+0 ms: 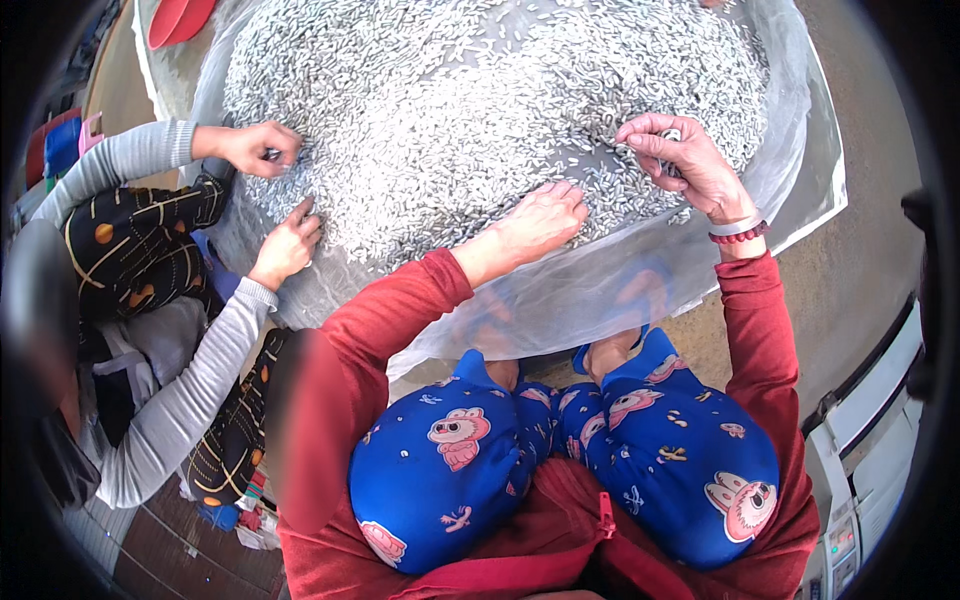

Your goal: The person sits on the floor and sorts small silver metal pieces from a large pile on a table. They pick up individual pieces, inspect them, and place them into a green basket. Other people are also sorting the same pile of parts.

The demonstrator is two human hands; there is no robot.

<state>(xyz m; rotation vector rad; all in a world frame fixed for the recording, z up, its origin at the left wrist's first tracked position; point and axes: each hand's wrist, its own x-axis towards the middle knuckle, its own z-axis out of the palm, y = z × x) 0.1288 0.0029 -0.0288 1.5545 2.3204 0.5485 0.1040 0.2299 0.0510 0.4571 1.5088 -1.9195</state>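
A wide layer of small, elongated whitish-grey pieces (440,140) covers a surface lined with translucent sheeting (560,315); their exact kind cannot be told. My left hand (545,215) rests palm down at the near edge of the layer, its fingers bent into the pieces and the tips hidden. To its right, my right hand (690,165) is raised slightly over a thinned, darker patch. Thumb and forefinger are pinched together there, and a few of the pieces show in its curled fingers. A red bead bracelet (738,232) circles that wrist.
At the left, a person in grey sleeves has one hand (262,148) and another hand (288,245) at the same layer. A red scoop-like object (178,20) lies at the far left. White equipment (870,420) stands at the right. My knees are close under the near edge.
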